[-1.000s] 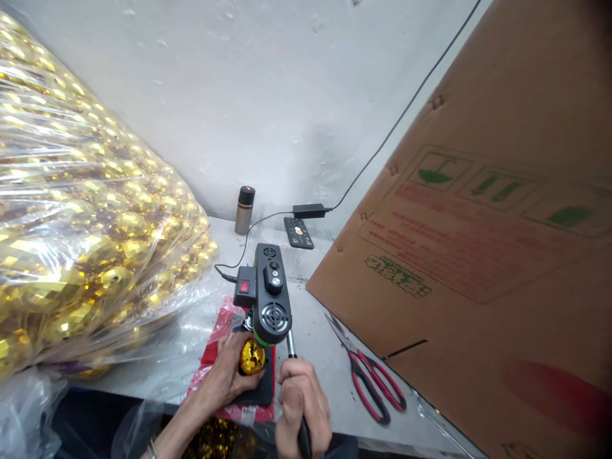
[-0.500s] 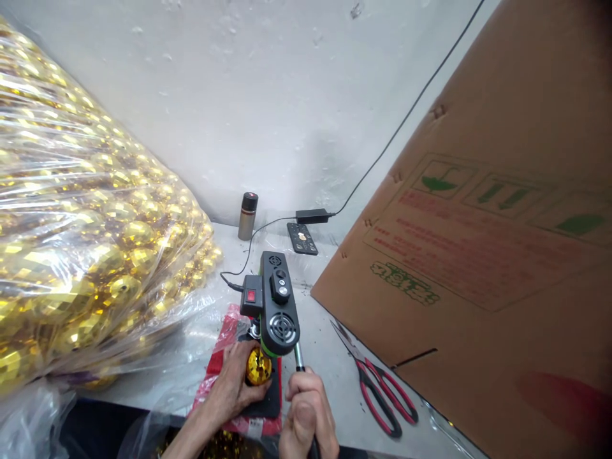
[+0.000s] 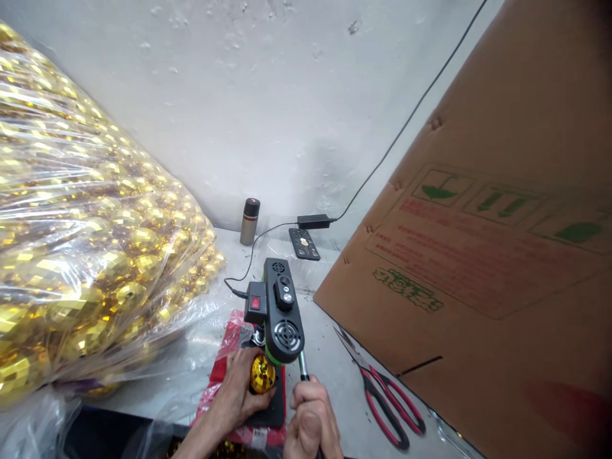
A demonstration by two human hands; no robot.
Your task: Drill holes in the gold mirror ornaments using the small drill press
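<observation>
In the head view my left hand point(image 3: 236, 395) is closed around a small gold mirror ball point(image 3: 262, 374), fingers on its far side and thumb on its near side. The ball sits beneath the near end of a black bench drill press point(image 3: 284, 306) with a red switch and vent grilles. My right hand point(image 3: 313, 417) is wrapped round the black-gripped lever point(image 3: 304, 367) on the machine's right side. The drill bit is hidden under the housing. Under the machine lies a red plastic sheet point(image 3: 217, 370).
A clear bag of gold mirror balls point(image 3: 109, 255) fills the left. At right stands a large cardboard box point(image 3: 459, 242), with red-handled scissors point(image 3: 382, 398) beside it. Behind the machine are a flask point(image 3: 249, 222), a phone point(image 3: 304, 244) and a power adapter point(image 3: 313, 221) with its cable.
The whole view has shifted slightly, so everything appears a little lower and to the right. Both hands keep their grips on the ball and the lever.
</observation>
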